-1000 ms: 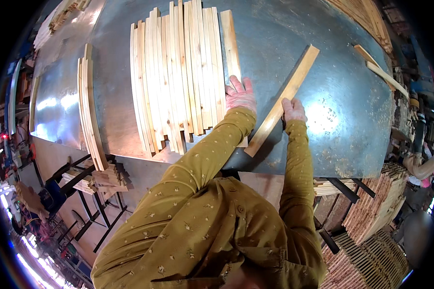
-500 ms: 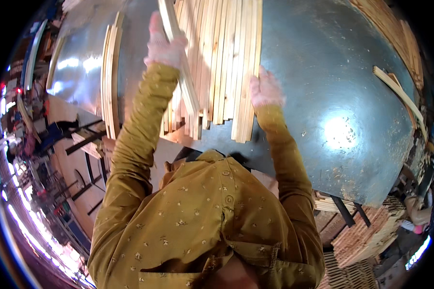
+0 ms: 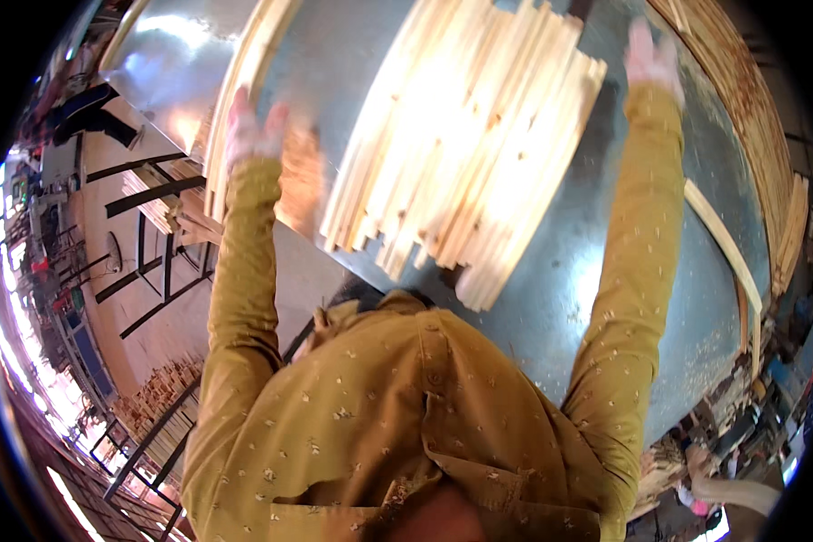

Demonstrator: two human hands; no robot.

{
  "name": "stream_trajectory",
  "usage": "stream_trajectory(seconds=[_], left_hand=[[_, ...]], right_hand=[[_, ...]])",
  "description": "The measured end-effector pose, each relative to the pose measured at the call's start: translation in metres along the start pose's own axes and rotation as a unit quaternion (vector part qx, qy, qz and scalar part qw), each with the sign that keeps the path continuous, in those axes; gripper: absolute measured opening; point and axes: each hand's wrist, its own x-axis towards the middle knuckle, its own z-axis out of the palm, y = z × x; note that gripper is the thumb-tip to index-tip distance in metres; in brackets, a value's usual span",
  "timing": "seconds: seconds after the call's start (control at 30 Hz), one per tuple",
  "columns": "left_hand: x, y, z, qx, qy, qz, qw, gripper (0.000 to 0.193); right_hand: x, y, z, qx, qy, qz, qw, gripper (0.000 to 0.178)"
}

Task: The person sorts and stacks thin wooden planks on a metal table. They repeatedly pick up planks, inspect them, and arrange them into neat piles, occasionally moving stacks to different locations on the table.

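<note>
A wide row of pale wooden strips lies side by side on the shiny metal tabletop, with uneven near ends. My left hand is left of this row, its thumb and fingers spread. It is beside or touching a smaller group of long wooden strips; contact cannot be told because of blur. Over the tabletop's far right part is my right hand, fingers stretched out and nothing seen in it. It is well apart from the row.
Along the right rim lies a long stack of brown wood. A curved-looking loose strip rests on the metal table nearby. Black metal frames stand on the floor at left, with stacked wood lower down.
The view has turned, so the row appears tilted and farther right. My left hand has let go of the strip it held and moved left. My right hand has left the row's edge, reaching far right.
</note>
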Motion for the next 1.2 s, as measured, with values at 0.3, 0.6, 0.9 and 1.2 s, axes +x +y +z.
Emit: stream_trajectory(seconds=[0.3, 0.6, 0.9, 1.2], left_hand=[[0.049, -0.12, -0.035, 0.249, -0.246, -0.19, 0.917, 0.119], [0.061, -0.152, -0.016, 0.1, -0.181, -0.191, 0.96, 0.107], [0.196, -0.319, -0.094, -0.091, -0.021, -0.159, 0.983, 0.091], [0.238, -0.43, -0.168, -0.055, 0.003, -0.194, 0.979, 0.102]], right_hand=[[-0.273, 0.034, 0.078, -0.039, -0.045, 0.049, 0.997, 0.054], [-0.264, -0.009, 0.136, 0.009, -0.038, -0.03, 0.999, 0.057], [-0.222, -0.169, 0.409, -0.007, -0.054, 0.031, 0.998, 0.055], [-0.165, -0.377, 0.674, -0.213, -0.352, 0.052, 0.91, 0.09]])
